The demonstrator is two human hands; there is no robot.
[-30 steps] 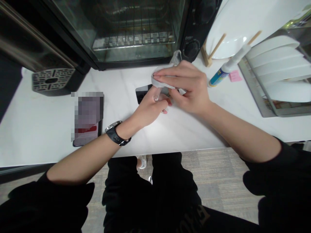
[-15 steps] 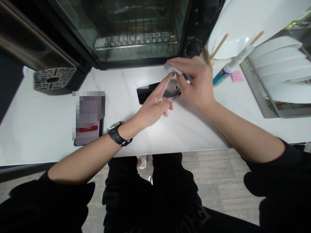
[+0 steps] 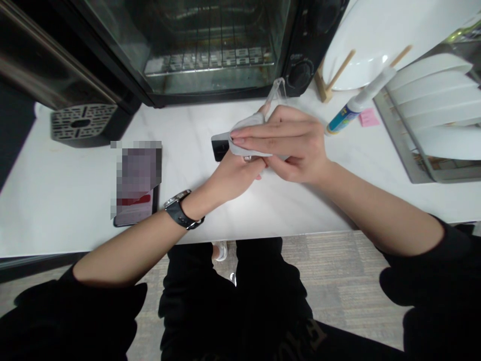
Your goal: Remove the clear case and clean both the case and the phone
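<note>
My left hand is closed on a clear phone case, whose see-through edge sticks up beyond the fingers. My right hand presses a pale grey wipe flat under its outstretched fingers, over the case and the left fingers. Most of the case is covered by the wipe and the right hand. Behind them a glossy black phone lies on the white counter, only its left end showing.
A toaster oven stands behind the hands, with a machine's drip tray to its left. A second phone lies at left. At right are a glue tube, a pink note and a rack of white plates.
My right hand has moved left and slightly toward me, bringing the wipe from the case's far edge over the left fingers. The case's clear edge now stands out beyond the hands.
</note>
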